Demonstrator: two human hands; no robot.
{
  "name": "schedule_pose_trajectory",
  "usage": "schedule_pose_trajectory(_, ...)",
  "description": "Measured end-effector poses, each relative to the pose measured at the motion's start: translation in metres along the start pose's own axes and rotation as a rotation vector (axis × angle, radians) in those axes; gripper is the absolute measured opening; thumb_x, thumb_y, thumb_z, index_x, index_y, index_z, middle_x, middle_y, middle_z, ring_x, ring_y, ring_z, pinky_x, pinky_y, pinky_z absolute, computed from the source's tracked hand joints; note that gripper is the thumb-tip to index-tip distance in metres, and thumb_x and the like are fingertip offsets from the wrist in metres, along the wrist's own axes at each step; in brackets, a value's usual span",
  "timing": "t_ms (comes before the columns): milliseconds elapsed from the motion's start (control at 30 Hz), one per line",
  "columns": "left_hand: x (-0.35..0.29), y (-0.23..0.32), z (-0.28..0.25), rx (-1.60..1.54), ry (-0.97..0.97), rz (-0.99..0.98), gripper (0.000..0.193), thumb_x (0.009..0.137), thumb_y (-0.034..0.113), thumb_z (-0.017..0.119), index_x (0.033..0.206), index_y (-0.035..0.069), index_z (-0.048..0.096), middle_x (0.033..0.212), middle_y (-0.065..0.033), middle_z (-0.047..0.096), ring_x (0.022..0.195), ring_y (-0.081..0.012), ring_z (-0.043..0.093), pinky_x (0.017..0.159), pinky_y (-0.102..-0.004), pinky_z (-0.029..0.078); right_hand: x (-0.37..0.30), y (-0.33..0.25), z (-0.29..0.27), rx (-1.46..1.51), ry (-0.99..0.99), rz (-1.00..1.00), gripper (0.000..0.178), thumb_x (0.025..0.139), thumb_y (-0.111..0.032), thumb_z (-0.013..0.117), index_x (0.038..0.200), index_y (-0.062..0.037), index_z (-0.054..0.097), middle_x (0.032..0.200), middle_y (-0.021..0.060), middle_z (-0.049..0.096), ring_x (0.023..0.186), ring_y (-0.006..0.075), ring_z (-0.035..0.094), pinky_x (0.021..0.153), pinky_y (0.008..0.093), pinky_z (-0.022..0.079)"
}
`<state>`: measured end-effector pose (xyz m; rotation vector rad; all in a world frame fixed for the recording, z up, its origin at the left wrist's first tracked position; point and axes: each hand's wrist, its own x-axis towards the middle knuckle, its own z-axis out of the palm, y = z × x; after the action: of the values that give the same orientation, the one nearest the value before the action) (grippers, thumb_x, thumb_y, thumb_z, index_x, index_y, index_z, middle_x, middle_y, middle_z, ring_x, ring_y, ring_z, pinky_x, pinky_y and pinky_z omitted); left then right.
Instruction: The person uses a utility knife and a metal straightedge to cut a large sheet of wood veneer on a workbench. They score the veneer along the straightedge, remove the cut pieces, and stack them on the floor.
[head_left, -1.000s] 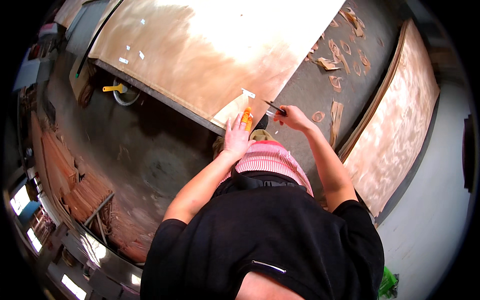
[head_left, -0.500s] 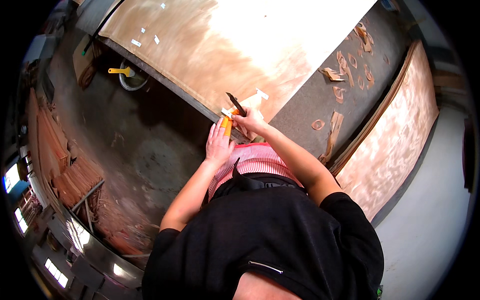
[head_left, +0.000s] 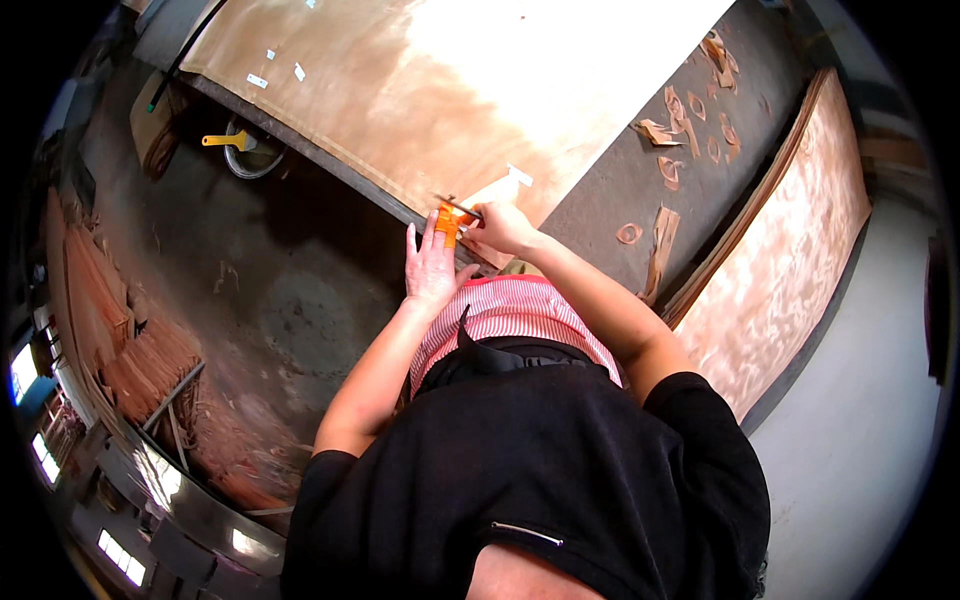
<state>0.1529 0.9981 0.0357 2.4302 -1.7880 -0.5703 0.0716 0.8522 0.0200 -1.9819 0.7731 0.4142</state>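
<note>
At the near corner of a large tan wood veneer sheet [head_left: 340, 100], both hands work close together. My right hand [head_left: 502, 229] is closed on a slim dark knife [head_left: 462, 208], which points left across the fingertips of my left hand. My left hand [head_left: 430, 270] lies with its fingers stretched out at the sheet's edge. Orange tape [head_left: 446, 226] wraps some of its fingers. A paler veneer strip [head_left: 497, 192] lies just beyond the right hand, with a white tape piece [head_left: 520, 176] at its far end. The knife's tip is too small to make out clearly.
Below the sheet's left edge, a yellow-handled scraper [head_left: 222, 141] rests in a round bucket [head_left: 240, 170]. Veneer scraps [head_left: 662, 250] lie on the grey surface to the right, beside a stack of sheets [head_left: 780, 260]. More veneer piles [head_left: 150, 370] stand at left.
The knife has tipped down from upright to nearly level, pointing left over my left fingers. My left fingers have straightened and reached slightly forward. The whole view has shifted a little.
</note>
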Motion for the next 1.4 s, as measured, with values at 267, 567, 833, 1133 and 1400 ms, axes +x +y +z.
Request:
schedule_pose_trajectory(267,-0.002,-0.002,0.004,-0.028,0.044,0.022,0.081,0.068,0.045,0.064,0.126,-0.003,0.033,0.133,-0.0150,0.029,0.129,-0.0255,0.018,0.103,-0.0507,0.013,0.012,0.004,-0.007,0.006,-0.074,-0.024,0.032,0.065,-0.021,0.069,0.088,0.0004,0.061,0.073,0.0150,0.061,0.067,0.0224,0.060,0.062,0.0321,0.046)
schedule_pose_trajectory(567,-0.002,-0.006,0.007,-0.004,0.047,0.052,0.081,0.070,0.044,0.062,0.128,-0.003,0.031,0.132,-0.0148,0.030,0.128,-0.0259,0.021,0.103,-0.0506,0.013,-0.009,0.030,-0.001,0.082,-0.002,0.104,0.018,0.071,-0.021,0.065,0.079,-0.0051,0.063,0.067,0.0070,0.063,0.061,0.0192,0.059,0.060,0.0303,0.046)
schedule_pose_trajectory(833,-0.002,-0.001,0.006,-0.038,0.078,0.045,0.077,0.071,0.043,0.060,0.128,-0.001,0.032,0.135,-0.0150,0.027,0.130,-0.0252,0.017,0.102,-0.0508,0.012,-0.055,0.069,-0.019,0.632,-0.134,0.048,0.014,0.078,-0.015,0.062,0.086,-0.0033,0.064,0.066,-0.0016,0.060,0.062,0.0048,0.052,0.057,0.0213,0.042)
schedule_pose_trajectory(1133,-0.026,0.024,0.059,0.152,-0.115,0.354,0.080,0.068,0.056,0.055,0.129,0.007,0.036,0.136,-0.0110,0.026,0.132,-0.0229,0.010,0.104,-0.0501,0.010,-0.081,0.074,0.062,0.941,0.161,0.211,0.016,0.078,-0.017,0.063,0.083,-0.0018,0.060,0.066,-0.0019,0.056,0.058,0.0046,0.047,0.051,0.0197,0.037)
schedule_pose_trajectory(1400,-0.024,0.030,0.047,0.297,-0.206,0.355,0.079,0.067,0.058,0.055,0.127,0.009,0.040,0.135,-0.0110,0.030,0.131,-0.0223,0.013,0.102,-0.0510,0.012,-0.083,0.086,-0.029,0.181,-0.167,0.151,0.021,0.076,-0.023,0.061,0.075,-0.0023,0.058,0.063,0.0064,0.060,0.059,0.0124,0.057,0.056,0.0270,0.044)
